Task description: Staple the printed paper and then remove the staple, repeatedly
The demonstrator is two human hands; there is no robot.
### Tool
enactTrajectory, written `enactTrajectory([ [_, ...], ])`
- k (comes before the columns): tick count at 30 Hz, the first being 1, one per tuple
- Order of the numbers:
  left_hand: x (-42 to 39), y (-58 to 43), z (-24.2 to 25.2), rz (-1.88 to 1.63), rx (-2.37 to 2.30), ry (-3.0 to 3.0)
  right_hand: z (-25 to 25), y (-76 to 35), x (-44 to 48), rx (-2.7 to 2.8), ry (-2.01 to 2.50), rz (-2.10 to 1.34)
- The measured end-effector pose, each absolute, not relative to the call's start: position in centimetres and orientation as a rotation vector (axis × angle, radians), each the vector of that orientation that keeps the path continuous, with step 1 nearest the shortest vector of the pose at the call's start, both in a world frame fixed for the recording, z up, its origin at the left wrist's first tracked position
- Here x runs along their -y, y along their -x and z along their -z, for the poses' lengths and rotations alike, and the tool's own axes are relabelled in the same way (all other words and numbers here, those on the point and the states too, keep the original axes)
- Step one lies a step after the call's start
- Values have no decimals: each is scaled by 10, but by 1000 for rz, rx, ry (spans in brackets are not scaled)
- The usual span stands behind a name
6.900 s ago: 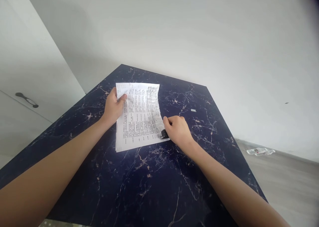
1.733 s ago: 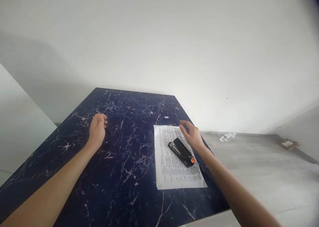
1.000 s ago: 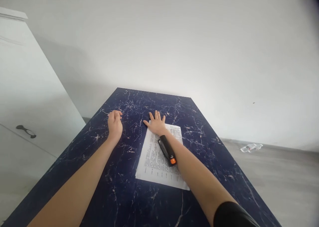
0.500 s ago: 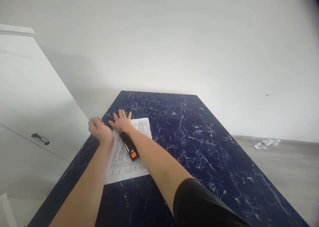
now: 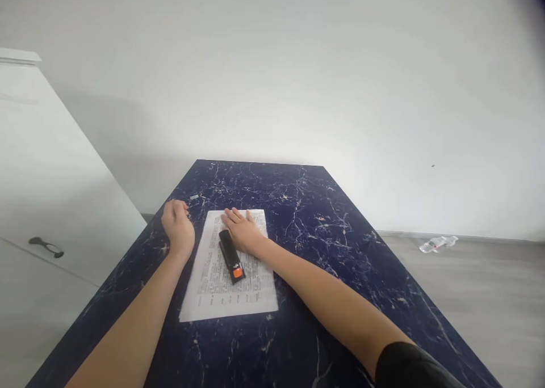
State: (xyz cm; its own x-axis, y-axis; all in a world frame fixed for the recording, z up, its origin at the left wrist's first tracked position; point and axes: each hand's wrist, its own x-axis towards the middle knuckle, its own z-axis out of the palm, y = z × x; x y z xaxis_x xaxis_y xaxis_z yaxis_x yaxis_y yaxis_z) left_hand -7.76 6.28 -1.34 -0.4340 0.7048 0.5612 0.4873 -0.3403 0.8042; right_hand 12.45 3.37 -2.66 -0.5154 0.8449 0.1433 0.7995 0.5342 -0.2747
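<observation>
A printed sheet of paper (image 5: 221, 286) lies flat on a dark blue marbled table (image 5: 306, 297). A black stapler (image 5: 231, 256) with an orange end rests on the sheet. My right hand (image 5: 240, 230) lies flat on the paper's far part, fingers stretched out, just right of the stapler. My left hand (image 5: 179, 228) rests on the table to the left of the sheet with its fingers curled in; nothing shows in it.
A small pale object (image 5: 194, 197) lies on the table beyond my left hand. A white cabinet (image 5: 46, 206) with a dark handle (image 5: 46, 247) stands at the left. A plastic bottle (image 5: 437, 243) lies on the grey floor by the white wall.
My right hand has slid the paper with the stapler leftward across the table and stays flat on it. My left hand has stayed curled beside the sheet.
</observation>
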Motion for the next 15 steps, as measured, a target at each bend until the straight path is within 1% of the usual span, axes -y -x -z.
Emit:
enactTrajectory([
  [2,-58,62,12,-1661,-1534,-1901,25,-151,-24,2502,1403,-269],
  [5,-50,40,10,-992,-1049,-2496,23,-179,-18,2489,1384,-329],
  [7,-45,31,11,-685,-825,-2644,18,-188,-17,2474,1346,-402],
  [9,-41,28,13,-597,-816,-2670,8,-192,-12,2332,1383,-462],
  [13,-38,31,19,-511,-930,-2702,-17,-198,32,1763,1571,-525],
  [15,-37,30,20,-512,-976,-2722,-24,-200,65,1888,1479,-687],
])
